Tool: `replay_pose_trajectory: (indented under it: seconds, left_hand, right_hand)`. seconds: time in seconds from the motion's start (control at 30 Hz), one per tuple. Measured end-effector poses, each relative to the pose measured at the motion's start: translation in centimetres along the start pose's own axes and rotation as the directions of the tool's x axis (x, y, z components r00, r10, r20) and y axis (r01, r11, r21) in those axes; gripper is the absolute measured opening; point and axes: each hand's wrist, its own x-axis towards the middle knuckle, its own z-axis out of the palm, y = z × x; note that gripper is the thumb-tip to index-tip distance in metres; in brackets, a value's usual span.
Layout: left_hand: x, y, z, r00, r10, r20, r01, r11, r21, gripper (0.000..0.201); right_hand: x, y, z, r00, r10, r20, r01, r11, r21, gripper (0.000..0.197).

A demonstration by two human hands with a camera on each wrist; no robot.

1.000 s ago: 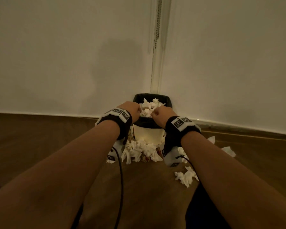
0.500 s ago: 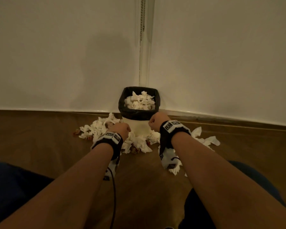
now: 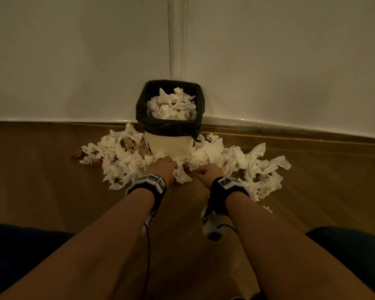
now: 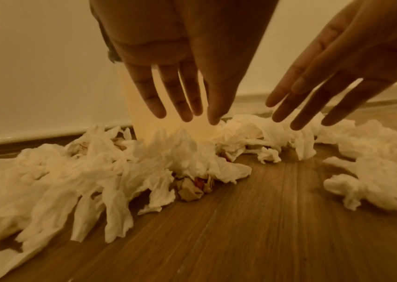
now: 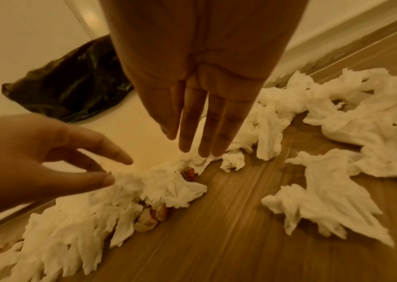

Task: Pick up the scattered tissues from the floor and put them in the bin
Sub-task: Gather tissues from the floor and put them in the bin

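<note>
A cream bin (image 3: 169,146) with a black liner (image 3: 171,127) stands in the wall corner, heaped with white tissues (image 3: 173,105). More crumpled tissues (image 3: 117,158) ring its base, with another spread (image 3: 253,169) to the right. My left hand (image 3: 167,165) hovers just above the pile in front of the bin, fingers (image 4: 185,112) straight and holding nothing. My right hand (image 3: 207,172) is beside it, fingers (image 5: 197,147) straight and pointing down at the tissues (image 5: 159,183), also holding nothing. In the right wrist view the left hand (image 5: 113,169) has thumb and forefinger apart at the tissue's edge.
Brown and red crumpled scraps (image 4: 192,188) lie mixed into the pile, and one (image 3: 76,153) sits at its far left. White walls and a baseboard (image 3: 290,131) close in behind the bin. Bare wooden floor (image 3: 182,245) lies between my knees (image 3: 20,252).
Both hands came down from the bin's rim to the tissue pile on the floor in front of it. Their fingers went from curled to straight.
</note>
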Motion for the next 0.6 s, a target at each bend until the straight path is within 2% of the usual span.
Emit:
replay_pose_trajectory:
  seconds: [0.13,0.3,0.43,0.53,0.6]
  left_hand:
    - [2.3,-0.1,1.8,0.996,0.024,-0.084,-0.020,0.999,0.048,0.042]
    - [4.3,-0.3,3.3,1.000,0.029,0.012,-0.031,0.987,0.159,0.060]
    - [4.7,0.1,4.4,0.996,0.082,0.027,-0.086,0.960,0.268,0.047]
    - [4.8,-0.1,4.0,0.997,0.071,0.029,-0.076,0.969,0.237,0.035]
    - [4.9,-0.4,3.8,0.997,0.075,-0.013,-0.072,0.981,0.181,0.036]
  right_hand:
    - [1.7,-0.4,1.1,1.000,0.009,0.014,-0.009,1.000,-0.029,0.035]
    - [2.8,-0.2,2.7,1.000,0.008,0.028,-0.006,0.999,-0.053,0.030]
    - [3.3,0.4,3.6,0.999,0.030,0.034,-0.028,0.998,-0.062,0.031]
    - [3.6,0.6,3.9,1.000,0.023,-0.003,-0.023,0.998,-0.062,0.029]
    - [3.7,0.9,4.0,0.999,0.036,-0.028,-0.038,0.997,-0.066,0.027]
